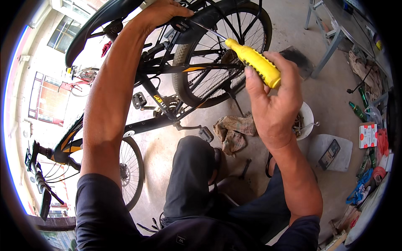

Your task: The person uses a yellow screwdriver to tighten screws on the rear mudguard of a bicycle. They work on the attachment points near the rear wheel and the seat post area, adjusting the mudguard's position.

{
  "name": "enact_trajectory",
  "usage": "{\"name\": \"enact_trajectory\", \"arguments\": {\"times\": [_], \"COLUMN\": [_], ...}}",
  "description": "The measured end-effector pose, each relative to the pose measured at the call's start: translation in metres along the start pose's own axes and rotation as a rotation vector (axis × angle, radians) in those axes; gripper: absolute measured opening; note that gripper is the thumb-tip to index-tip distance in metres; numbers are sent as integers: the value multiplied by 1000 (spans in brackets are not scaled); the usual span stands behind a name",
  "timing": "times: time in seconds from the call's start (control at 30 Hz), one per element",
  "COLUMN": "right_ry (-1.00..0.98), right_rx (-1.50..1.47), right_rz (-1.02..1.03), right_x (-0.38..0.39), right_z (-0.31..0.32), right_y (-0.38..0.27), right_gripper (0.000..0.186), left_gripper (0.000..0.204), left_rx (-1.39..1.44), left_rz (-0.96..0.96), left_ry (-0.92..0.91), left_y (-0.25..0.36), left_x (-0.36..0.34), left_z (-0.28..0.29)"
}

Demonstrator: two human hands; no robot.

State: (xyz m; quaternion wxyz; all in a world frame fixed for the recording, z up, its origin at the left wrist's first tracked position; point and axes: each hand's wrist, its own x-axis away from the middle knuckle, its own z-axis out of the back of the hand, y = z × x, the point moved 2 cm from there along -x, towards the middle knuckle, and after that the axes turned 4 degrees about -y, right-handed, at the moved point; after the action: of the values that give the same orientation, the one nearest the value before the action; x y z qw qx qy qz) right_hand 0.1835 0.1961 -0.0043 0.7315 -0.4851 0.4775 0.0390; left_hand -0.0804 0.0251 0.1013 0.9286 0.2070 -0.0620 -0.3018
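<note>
Holding a yellow screwdriver up to a black bike

Gripping the screwdriver with the right hand, with thumb and fingers closed around the fat, bumpy handle. Pointing the thin metal shaft up and to the left, toward the black back mudguard. Ending near the left hand, but hard to tell at the tip whether touching or just beside.

Reaching with the left hand to the front end of the mudguard, right by the top of the view. Lying there with one fingertip over the black plastic. Partly hidden, so can't tell how far open or closed.

To be seen under the mudguard: the big back wheel. To be seen down on the floor: a crumpled, dirty rag, a white bowl with small metal bits inside, and a pale slab with a dark phone on top.
</note>
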Motion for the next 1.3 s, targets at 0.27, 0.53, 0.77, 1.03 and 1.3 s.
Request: {"name": "enact_trajectory", "arguments": {"times": [0.27, 0.53, 0.77, 1.03, 1.3], "right_ry": [-49, 2, -16, -31, 14], "right_rx": [18, 2, 41, 14, 10], "right_rz": [-95, -64, -68, -92, 2], "right_x": [3, 2, 1, 1, 2], "right_z": [0, 1, 0, -1, 0], "right_y": [7, -1, 3, 4, 4], "right_gripper": [31, 34, 29, 29, 35], "left_gripper": [35, 36, 37, 37, 37], "left_rx": [39, 19, 10, 22, -8], "left_rz": [30, 18, 17, 10, -11], "left_ry": [-27, -4, 6, -1, 13], "left_y": [-3, -1, 3, 1, -1], "left_x": [-4, -1, 2, 2, 0], "left_z": [-2, -1, -3, 0, 0]}}
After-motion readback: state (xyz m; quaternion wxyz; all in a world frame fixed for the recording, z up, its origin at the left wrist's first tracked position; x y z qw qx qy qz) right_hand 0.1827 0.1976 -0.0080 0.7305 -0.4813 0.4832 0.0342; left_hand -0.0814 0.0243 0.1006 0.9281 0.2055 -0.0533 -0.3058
